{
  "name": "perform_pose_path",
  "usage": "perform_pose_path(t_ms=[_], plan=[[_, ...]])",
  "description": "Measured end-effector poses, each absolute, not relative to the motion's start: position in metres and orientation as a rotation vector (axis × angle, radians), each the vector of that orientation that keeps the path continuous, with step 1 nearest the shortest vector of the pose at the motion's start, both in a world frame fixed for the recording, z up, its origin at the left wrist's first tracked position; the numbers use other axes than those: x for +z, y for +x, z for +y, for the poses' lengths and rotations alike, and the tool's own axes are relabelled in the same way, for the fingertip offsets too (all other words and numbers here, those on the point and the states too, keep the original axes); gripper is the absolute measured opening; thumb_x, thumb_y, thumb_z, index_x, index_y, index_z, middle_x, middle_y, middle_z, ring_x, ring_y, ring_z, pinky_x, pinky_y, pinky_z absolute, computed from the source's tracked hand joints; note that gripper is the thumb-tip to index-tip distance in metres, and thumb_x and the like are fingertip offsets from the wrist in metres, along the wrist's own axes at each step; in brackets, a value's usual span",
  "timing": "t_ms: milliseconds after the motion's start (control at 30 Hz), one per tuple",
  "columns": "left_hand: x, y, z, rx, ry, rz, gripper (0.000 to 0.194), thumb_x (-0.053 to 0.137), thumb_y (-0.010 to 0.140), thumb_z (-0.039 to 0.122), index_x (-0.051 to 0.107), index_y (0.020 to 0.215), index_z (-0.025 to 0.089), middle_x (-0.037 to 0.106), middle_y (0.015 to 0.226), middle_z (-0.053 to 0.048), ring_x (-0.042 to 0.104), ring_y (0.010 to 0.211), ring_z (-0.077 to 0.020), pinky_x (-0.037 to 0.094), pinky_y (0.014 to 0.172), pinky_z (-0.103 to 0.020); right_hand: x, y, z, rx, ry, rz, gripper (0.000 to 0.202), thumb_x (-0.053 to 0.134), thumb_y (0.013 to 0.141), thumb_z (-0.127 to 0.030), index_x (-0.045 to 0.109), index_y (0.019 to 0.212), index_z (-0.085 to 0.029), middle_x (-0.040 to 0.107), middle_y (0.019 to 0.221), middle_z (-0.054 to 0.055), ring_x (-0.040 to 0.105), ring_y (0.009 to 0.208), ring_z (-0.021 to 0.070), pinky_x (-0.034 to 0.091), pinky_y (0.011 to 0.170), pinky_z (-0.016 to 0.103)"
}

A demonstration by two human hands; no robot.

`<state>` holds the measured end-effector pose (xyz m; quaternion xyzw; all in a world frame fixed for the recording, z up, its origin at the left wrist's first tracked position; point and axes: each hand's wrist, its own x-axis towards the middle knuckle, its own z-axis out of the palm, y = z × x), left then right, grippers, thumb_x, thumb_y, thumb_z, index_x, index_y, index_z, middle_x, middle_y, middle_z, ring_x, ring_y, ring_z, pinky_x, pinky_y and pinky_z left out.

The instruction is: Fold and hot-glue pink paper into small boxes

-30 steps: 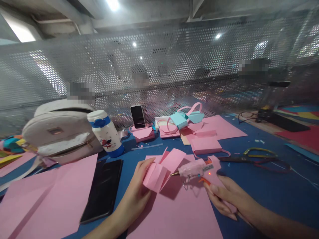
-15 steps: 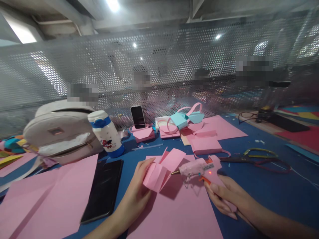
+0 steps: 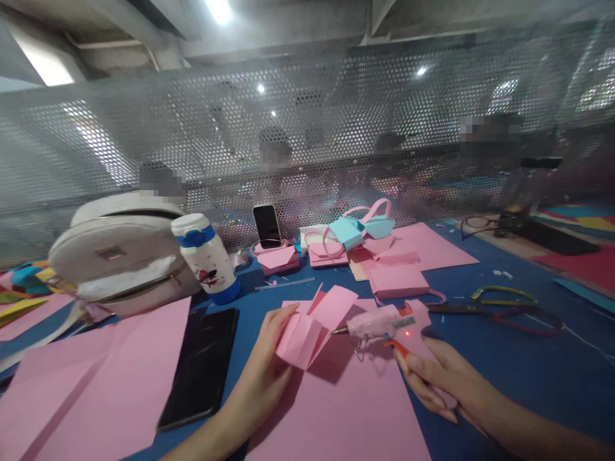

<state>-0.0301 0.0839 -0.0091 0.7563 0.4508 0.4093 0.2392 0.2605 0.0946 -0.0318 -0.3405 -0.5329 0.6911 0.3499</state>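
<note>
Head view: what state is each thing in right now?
Glue gun: light on, in right hand
Folded paper: part open, in left hand
Bottle: lid shut
Backpack: upright, zips unclear
Scissors: handles apart
Flat phone: screen dark
Propped phone: screen dark

The left hand and the right hand are bare, with slender fingers; the slim left forearm and right forearm are bare too, from the wrist out to the view's edge
</note>
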Motion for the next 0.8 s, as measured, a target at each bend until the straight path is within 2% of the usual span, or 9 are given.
perform_pose_path(t_ms=[333, 800], plan=[[-0.0128, -0.0324, 0.0848, 1.129, 2.079, 1.278, 0.065, 0.053, 0.087, 0.007, 0.036, 0.142, 0.037, 0.043, 0.142, -0.006, 0.042, 0.134, -0.0268, 0.034, 0.114, -0.046, -0.0286, 0.2612, 0.0914, 1.722, -0.883, -1.451, 0.059, 0.061, 0.080, -0.072, 0.039, 0.063, -0.020, 0.036, 0.045, -0.010, 0.029, 0.034, 0.0018, 0.021, 0.034, 0.016], [-0.0112, -0.0323, 0.0841, 1.124, 2.093, 1.226, 0.066, 0.049, 0.089, 0.006, 0.033, 0.142, 0.041, 0.040, 0.142, -0.006, 0.040, 0.135, -0.0269, 0.033, 0.113, -0.051, -0.0318, 0.2618, 0.0926, 1.639, -0.905, -1.523, 0.060, 0.057, 0.084, -0.071, 0.039, 0.058, -0.020, 0.035, 0.045, -0.009, 0.031, 0.035, 0.0025, 0.023, 0.035, 0.016]])
